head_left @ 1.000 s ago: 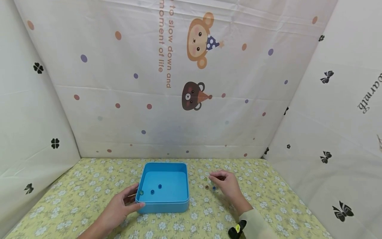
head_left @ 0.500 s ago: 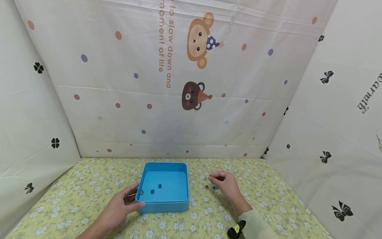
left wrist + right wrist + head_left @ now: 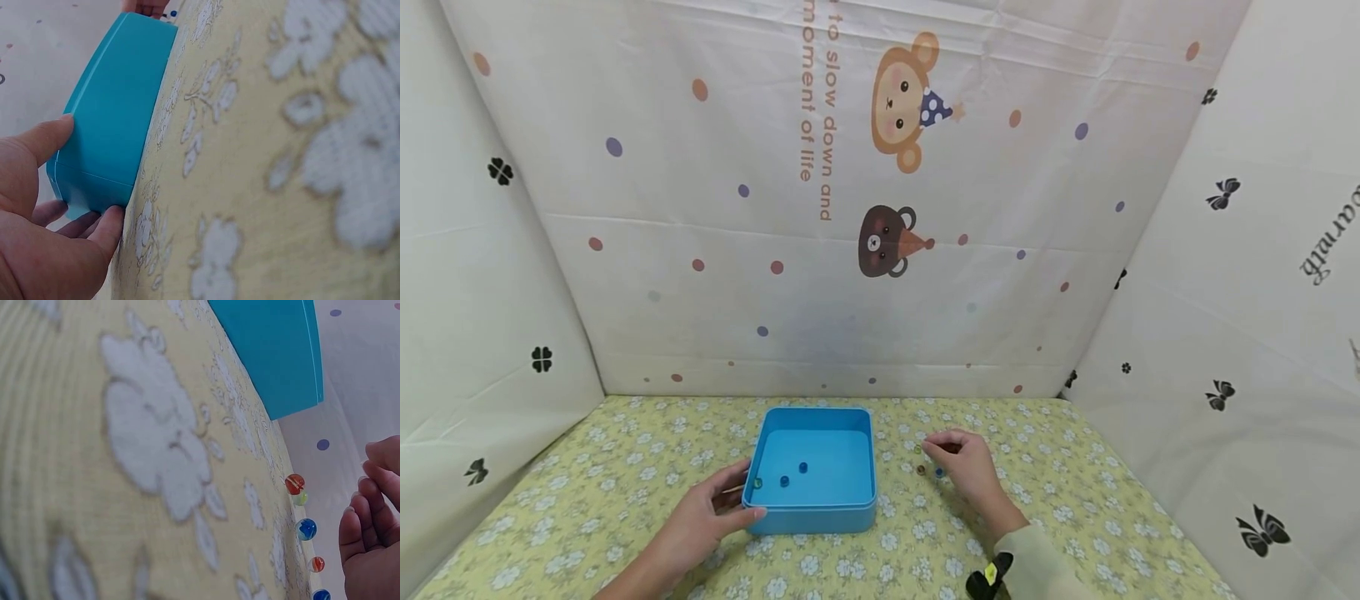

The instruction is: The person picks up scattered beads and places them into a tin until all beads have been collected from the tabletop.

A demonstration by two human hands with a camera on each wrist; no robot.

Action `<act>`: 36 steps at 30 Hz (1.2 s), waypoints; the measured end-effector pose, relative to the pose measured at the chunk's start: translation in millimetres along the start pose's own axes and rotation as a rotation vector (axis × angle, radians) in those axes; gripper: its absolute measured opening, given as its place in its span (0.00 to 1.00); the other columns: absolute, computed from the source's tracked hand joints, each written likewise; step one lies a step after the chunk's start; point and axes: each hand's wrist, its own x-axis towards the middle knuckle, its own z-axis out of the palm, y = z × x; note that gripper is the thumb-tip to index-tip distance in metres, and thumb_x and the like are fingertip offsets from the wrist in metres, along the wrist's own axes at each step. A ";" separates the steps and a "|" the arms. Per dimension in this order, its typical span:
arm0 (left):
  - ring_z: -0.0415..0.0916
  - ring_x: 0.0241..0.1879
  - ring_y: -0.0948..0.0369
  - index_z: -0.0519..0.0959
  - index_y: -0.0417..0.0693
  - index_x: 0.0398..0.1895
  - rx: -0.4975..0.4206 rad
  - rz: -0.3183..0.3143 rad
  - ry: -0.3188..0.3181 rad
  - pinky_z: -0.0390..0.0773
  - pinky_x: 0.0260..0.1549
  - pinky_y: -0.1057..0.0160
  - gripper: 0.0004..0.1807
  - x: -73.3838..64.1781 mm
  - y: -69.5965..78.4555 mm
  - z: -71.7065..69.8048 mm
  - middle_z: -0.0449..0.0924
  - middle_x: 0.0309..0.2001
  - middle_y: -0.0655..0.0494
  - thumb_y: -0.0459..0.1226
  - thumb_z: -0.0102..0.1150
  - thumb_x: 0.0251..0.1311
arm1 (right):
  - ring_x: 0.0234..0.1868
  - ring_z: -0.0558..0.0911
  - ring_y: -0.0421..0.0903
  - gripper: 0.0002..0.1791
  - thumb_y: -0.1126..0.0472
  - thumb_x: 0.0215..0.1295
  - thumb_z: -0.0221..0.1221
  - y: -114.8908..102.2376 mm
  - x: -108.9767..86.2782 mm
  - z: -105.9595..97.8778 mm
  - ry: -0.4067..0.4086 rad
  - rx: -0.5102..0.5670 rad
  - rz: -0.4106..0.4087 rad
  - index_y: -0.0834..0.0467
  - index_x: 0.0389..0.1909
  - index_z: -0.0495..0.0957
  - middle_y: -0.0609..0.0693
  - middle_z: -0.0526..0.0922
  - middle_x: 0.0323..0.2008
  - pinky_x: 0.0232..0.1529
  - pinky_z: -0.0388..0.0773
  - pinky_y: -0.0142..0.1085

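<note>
A square blue plastic box (image 3: pixel 811 521) stands on the table, its top uncovered. Two dark blue marbles (image 3: pixel 785 481) and a green marble (image 3: pixel 757 483) lie inside. My left hand (image 3: pixel 696 521) grips the box's near left corner, thumb on the near side and fingers round the left wall. To the right of the box, my right hand (image 3: pixel 968 471) hovers by several loose marbles, thumb and forefinger close together; I cannot tell whether a marble is between them. In the right wrist view an orange marble (image 3: pixel 294 484), a blue marble (image 3: pixel 306 529) and a red marble (image 3: pixel 317 564) lie beside the fingers.
A yellow floral cloth (image 3: pixel 850 571) covers the table. White printed sheets rise as a back wall (image 3: pixel 715 308) and as side walls at left (image 3: pixel 467 292) and right (image 3: pixel 1180 333). A black bow (image 3: pixel 988 577) sits on the right cuff.
My right hand and cuff have shifted very slightly left. My left hand keeps its grip on the box, and the marbles in it lie as before.
</note>
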 end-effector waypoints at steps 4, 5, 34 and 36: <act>0.67 0.71 0.34 0.58 0.42 0.80 0.004 -0.005 0.001 0.91 0.59 0.56 0.48 1.1 -0.5 0.0 0.64 0.74 0.31 0.42 0.74 0.61 | 0.39 0.84 0.48 0.11 0.58 0.67 0.70 0.0 -0.5 0.2 -0.003 -0.012 -0.003 0.61 0.44 0.89 0.51 0.87 0.41 0.33 0.90 0.37; 0.67 0.71 0.34 0.58 0.42 0.80 0.005 -0.005 0.001 0.91 0.59 0.56 0.48 1.2 -0.5 -0.1 0.64 0.74 0.31 0.42 0.74 0.61 | 0.39 0.84 0.47 0.11 0.58 0.67 0.70 -0.1 -0.6 0.1 -0.006 -0.013 -0.003 0.61 0.44 0.89 0.51 0.87 0.42 0.34 0.91 0.37; 0.67 0.71 0.34 0.58 0.41 0.79 -0.006 0.009 -0.006 0.90 0.60 0.56 0.47 -3.2 3.8 0.1 0.64 0.74 0.30 0.42 0.73 0.61 | 0.37 0.82 0.42 0.06 0.60 0.64 0.71 -2.9 -5.2 -5.2 -0.188 -0.254 -0.048 0.58 0.39 0.88 0.53 0.85 0.43 0.31 0.87 0.31; 0.67 0.71 0.34 0.58 0.41 0.79 -0.005 0.009 -0.006 0.90 0.60 0.56 0.47 -3.2 4.1 0.1 0.64 0.74 0.30 0.42 0.73 0.61 | 0.37 0.82 0.42 0.06 0.61 0.64 0.71 -3.2 -5.8 -4.9 -0.189 -0.256 -0.050 0.58 0.39 0.88 0.53 0.85 0.44 0.31 0.88 0.31</act>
